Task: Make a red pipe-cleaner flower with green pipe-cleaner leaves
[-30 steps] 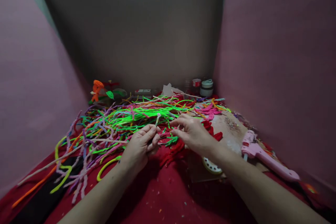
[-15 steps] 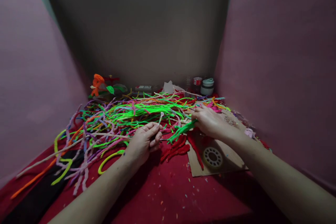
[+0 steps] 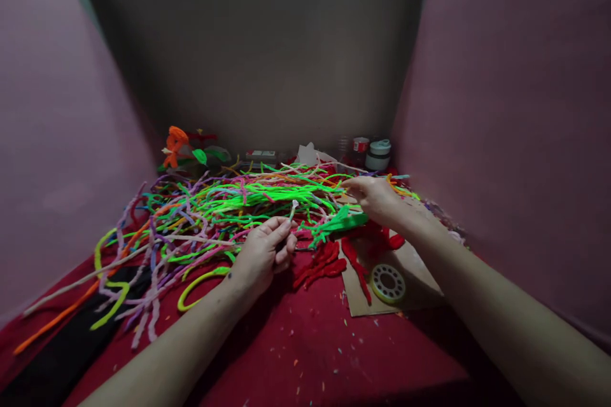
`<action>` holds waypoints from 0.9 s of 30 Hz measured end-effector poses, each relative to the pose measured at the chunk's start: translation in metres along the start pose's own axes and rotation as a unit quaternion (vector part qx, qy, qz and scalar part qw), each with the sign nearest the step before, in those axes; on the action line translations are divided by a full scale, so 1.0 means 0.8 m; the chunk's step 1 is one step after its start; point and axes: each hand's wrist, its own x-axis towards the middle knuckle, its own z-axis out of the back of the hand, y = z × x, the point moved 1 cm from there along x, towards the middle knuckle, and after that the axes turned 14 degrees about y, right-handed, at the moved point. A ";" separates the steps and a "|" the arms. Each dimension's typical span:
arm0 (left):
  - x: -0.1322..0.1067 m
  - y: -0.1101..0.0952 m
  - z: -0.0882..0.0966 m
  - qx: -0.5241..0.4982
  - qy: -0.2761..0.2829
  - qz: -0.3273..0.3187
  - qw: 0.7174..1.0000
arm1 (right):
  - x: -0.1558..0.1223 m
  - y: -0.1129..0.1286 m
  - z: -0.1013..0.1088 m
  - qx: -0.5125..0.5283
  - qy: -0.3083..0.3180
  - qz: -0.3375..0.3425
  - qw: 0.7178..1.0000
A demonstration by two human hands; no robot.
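My left hand (image 3: 265,251) is closed in a pinch around a short pale stem with a whitish frayed tip (image 3: 294,205), which sticks up above the thumb. Over the right end of a heap of bright green pipe cleaners (image 3: 277,194) is my right hand (image 3: 377,199), its fingers drawn together and pointing left; whatever is between them is hidden. Just below that hand lies a bunch of darker green pipe-cleaner pieces (image 3: 341,222). Red pipe-cleaner pieces (image 3: 319,266) rest between my hands, on the red cloth (image 3: 305,343).
A roll of tape (image 3: 388,283) lies on a cardboard sheet (image 3: 360,305). Mixed pipe cleaners (image 3: 157,254) spread across the left side. Behind stand an orange pipe-cleaner flower (image 3: 176,138), a lidded jar (image 3: 379,154) and a bottle with a red label (image 3: 360,145). Walls enclose both sides.
My right hand has moved up and slightly forward, away from the darker green bunch, uncovering it and red pieces on the cardboard. The left hand keeps its pinch on the stem.
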 end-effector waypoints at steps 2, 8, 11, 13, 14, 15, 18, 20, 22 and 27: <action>-0.001 -0.001 0.000 -0.001 -0.006 -0.002 1.000 | -0.012 0.003 0.009 0.041 -0.060 -0.004 0.997; -0.006 -0.006 -0.008 0.020 0.046 0.017 0.999 | -0.039 0.002 0.011 0.160 -0.134 -0.016 0.978; -0.012 -0.006 -0.015 0.059 0.107 0.061 0.991 | -0.044 -0.006 0.004 0.186 -0.121 -0.029 0.975; -0.015 -0.004 -0.020 0.076 0.148 0.099 0.981 | -0.047 -0.008 0.005 0.188 -0.125 -0.040 0.973; -0.016 -0.003 -0.023 0.078 0.163 0.112 0.977 | -0.049 -0.008 0.007 0.190 -0.129 -0.046 0.972; -0.016 -0.002 -0.025 0.075 0.173 0.120 0.975 | -0.052 -0.005 0.010 0.194 -0.124 -0.050 0.972; -0.016 -0.001 -0.030 0.035 0.169 0.122 0.977 | -0.063 0.011 0.012 0.178 -0.013 -0.036 0.983; -0.015 -0.002 -0.029 0.007 0.147 0.128 0.981 | -0.073 0.025 0.004 0.112 0.110 0.003 0.988; -0.013 -0.004 -0.025 -0.002 0.119 0.133 0.984 | -0.085 0.038 -0.009 0.008 0.152 0.023 0.988; -0.007 -0.002 -0.007 0.031 0.064 0.130 0.989 | -0.106 0.059 -0.036 -0.145 0.177 0.055 0.972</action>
